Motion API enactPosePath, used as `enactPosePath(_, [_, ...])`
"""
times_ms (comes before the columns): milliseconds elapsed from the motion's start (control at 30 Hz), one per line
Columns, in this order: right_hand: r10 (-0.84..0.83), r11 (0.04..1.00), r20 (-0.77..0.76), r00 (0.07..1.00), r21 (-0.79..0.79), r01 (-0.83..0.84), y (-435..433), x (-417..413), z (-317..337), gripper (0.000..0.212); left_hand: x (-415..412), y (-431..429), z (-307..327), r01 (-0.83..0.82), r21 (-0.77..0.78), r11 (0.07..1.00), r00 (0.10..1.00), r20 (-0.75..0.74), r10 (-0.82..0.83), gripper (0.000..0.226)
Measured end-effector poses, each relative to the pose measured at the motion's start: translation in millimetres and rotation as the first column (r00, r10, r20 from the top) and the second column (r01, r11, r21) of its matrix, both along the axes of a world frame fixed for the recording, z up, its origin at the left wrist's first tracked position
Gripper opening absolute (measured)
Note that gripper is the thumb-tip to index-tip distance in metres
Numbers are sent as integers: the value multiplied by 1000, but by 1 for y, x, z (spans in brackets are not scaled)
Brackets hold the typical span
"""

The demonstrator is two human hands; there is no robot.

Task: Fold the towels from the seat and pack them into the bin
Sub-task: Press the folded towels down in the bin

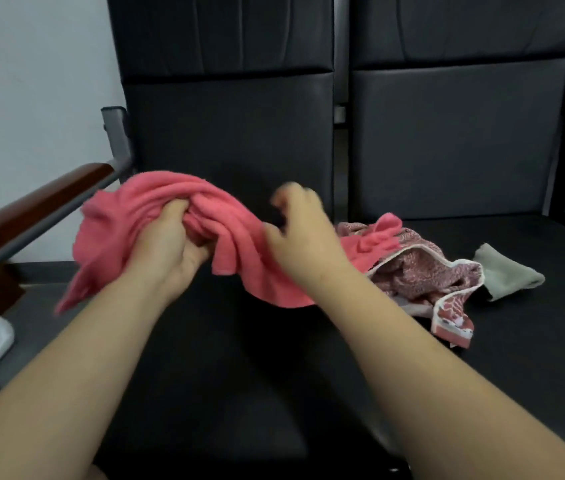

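- Both hands meet the pink towel [142, 216]: your left hand [166, 237] clutches its bunched middle
- Your right hand [303, 233], fingers loosely curled and blurred, rests on the towel's right end, nearer the seat's [516, 323] pile

The scene is being viewed by one wide-angle camera worn on the head, looking forward and down over both forearms. The black seat cushion [211, 341] is being seen from close above, with the backrest [225, 98] filling the upper frame. A wooden armrest [24, 209] is being caught at the left edge, a neighbouring seat [482, 334] at the right.
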State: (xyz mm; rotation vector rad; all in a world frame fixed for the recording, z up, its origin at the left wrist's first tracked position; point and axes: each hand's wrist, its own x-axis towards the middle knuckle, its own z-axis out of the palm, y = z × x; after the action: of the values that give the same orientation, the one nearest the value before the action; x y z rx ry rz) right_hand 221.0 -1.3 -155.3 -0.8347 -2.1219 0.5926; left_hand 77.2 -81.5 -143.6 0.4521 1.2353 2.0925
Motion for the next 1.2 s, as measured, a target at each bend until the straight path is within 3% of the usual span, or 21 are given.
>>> enactPosePath(33, [-160, 983, 180, 971, -65, 174, 19, 8, -16, 41, -3, -2, -2, 7, -10, 1000, 1000, 16, -7, 21])
enactPosePath(67, [-287, 930, 377, 881, -109, 350, 35, 18, -32, 46, -8, -4, -5, 8, -39, 999, 1000, 21, -7, 20])
enactPosePath(100, [-349, 865, 547, 761, -125, 486, 47, 30, -45, 50, -14, -7, -6, -10, -45, 999, 1000, 27, 11, 20])
enactPosePath(167, [-351, 806, 721, 597, -91, 584, 65, 52, -66, 55, -27, -9, -4, -78, -21, 997, 995, 54, 79, 20])
enactPosePath(267, [-343, 799, 769, 539, -63, 598, 86, 85, -73, 72, -45, -13, 2, -224, 3, 975, 971, 87, 223, 18])
enactPosePath(433, [-364, 661, 823, 435, -100, 743, 121, 146, -72, 76, -58, -14, -1, -300, -49, 953, 951, 62, 303, 13])
enactPosePath(533, [-371, 597, 865, 338, -56, 800, 129, 152, -72, 82, -52, -10, -12, -226, -170, 959, 974, -31, 224, 20])
enactPosePath(600, [-370, 613, 879, 302, -13, 790, 124, 137, -67, 72, -41, -4, -20, -149, -259, 954, 986, -108, 124, 31])
enactPosePath(667, [-382, 661, 870, 313, 20, 750, 117, 116, -63, 63, -27, 1, -22, -67, -316, 946, 988, -151, 19, 34])
enactPosePath(767, [-403, 775, 809, 429, 52, 630, 104, 84, -62, 55, -5, 7, -26, 73, -404, 912, 972, -174, -155, 35])
enactPosePath(833, [-325, 877, 740, 589, 3, 481, 93, 66, -59, 58, 8, 9, -31, 162, -448, 879, 937, -210, -279, 31])
enactPosePath(900, [-78, 950, 618, 782, -191, 246, 78, 53, -52, 70, 20, 9, -35, 219, -485, 847, 883, -270, -383, 23])
enactPosePath(967, [215, 892, 456, 864, -451, 16, 61, 44, -46, 73, 30, 7, -35, 267, -519, 812, 836, -295, -463, 21])
enactPosePath(1033, [405, 780, 330, 853, -612, -134, 48, 40, -41, 52, 38, 4, -30, 345, -495, 797, 810, -272, -520, 22])
enactPosePath(1133, [508, 652, 122, 853, -701, -288, 38, 40, -30, 22, 36, 3, -20, 405, -392, 826, 827, -229, -514, 25])
enactPosePath(1200, [542, 500, -102, 834, -758, -418, 38, 43, -23, 40, 27, 4, -12, 375, -290, 881, 890, -153, -429, 27])
